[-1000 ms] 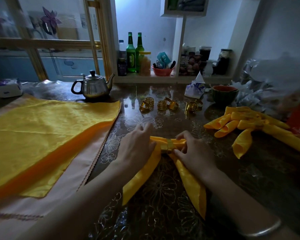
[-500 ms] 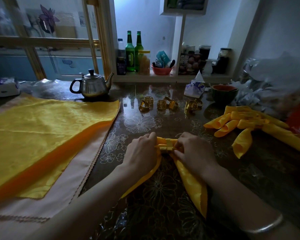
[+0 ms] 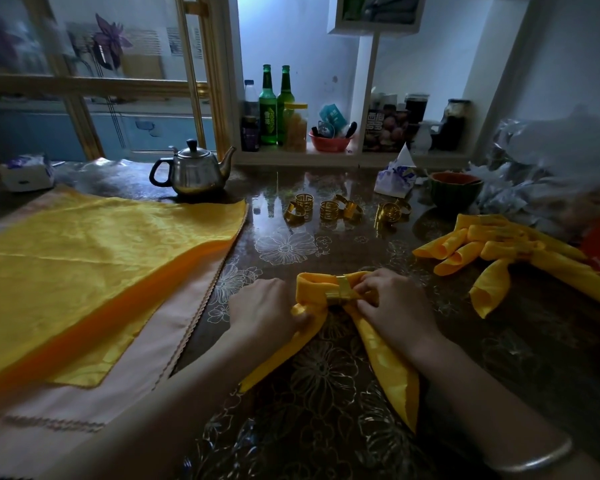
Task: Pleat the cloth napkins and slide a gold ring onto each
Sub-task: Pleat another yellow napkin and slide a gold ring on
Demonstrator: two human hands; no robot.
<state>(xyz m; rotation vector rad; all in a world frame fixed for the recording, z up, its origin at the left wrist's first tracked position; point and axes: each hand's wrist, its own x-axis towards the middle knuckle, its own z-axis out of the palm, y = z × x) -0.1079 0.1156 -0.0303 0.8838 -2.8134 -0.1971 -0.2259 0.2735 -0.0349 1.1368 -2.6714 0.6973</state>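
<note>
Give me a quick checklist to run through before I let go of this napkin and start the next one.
1. Gold ring round the folded napkin: ok, both tails fan out toward you.
2. Pleats even inside the ring: cannot tell, the right hand pinches at the ring and covers them.
3. Left hand grip on the left tail: ok, fingers curled over it.
4. Spare rings: ok, several lie beyond the hands.
5. Flat napkins to pleat: ok, stacked at left.
6. Finished napkins: ok, piled at right, apart from this one.
</note>
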